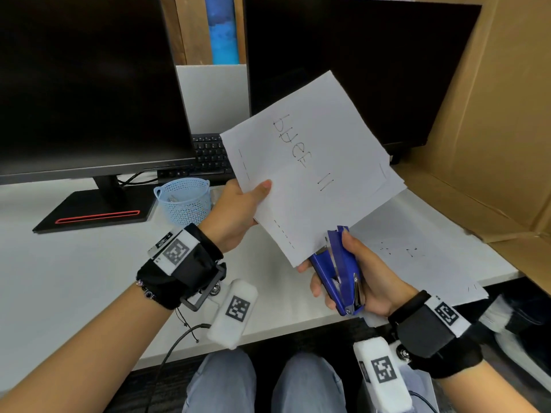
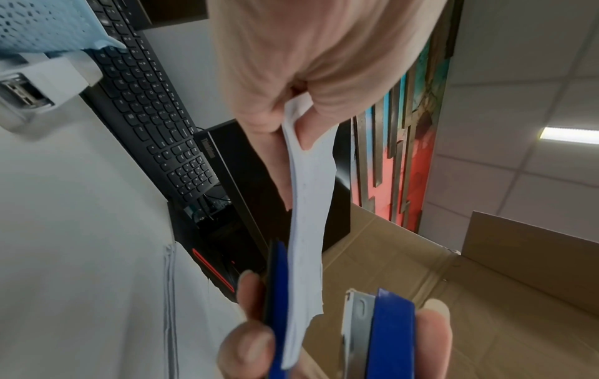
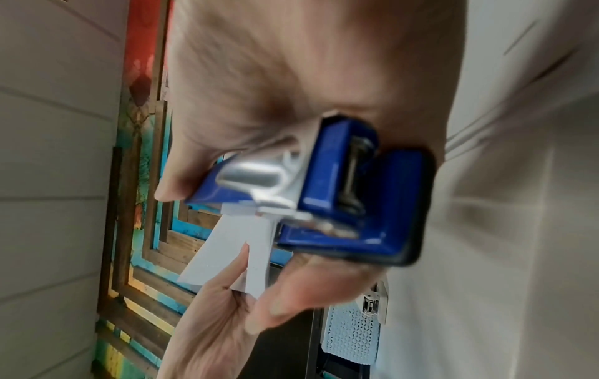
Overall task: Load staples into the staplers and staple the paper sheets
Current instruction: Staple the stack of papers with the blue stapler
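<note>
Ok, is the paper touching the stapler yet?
Touching. In the left wrist view the paper corner sits in the open mouth of the stapler, lying against its lower blue arm.

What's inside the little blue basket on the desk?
The blue basket holds something small and greyish, just glimpsed over its rim. Its lattice wall hides the rest, so I cannot tell what it is.

I see blue stapler (image 1: 338,271), white sheets (image 1: 310,162) black handwriting, light-blue perforated basket (image 1: 185,201), black monitor stand (image 1: 98,214) red stripe.
</note>
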